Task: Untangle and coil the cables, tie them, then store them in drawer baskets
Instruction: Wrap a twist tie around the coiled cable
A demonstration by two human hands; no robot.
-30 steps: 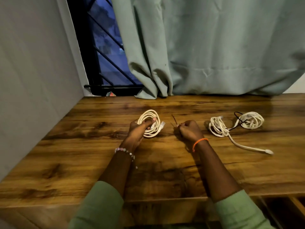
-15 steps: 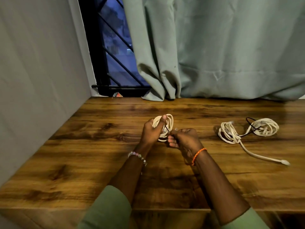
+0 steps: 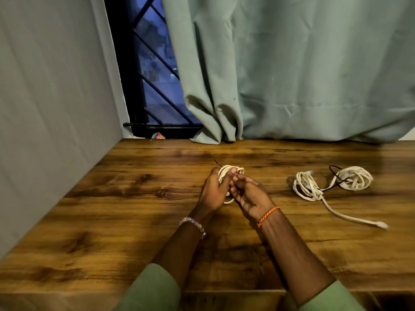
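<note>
Head view: my left hand (image 3: 213,189) grips the coiled white cable (image 3: 232,170), fingers curled round the bundle, held just above the wooden table (image 3: 112,221). My right hand (image 3: 249,194) is closed in against the coil, fingertips pinching at its near side; I judge it holds the thin dark tie (image 3: 217,163), one end of which pokes up behind the coil, though the pinch itself is hidden. Step in hand: tying.

Two more cable bundles (image 3: 330,182) lie well apart to my right, loosely coiled, a dark wire across them, one plug end trailing toward me. No drawer basket in view.

Risks: a slack left grip lets the loops spring open; the short tie end may slip out before it is twisted.
</note>
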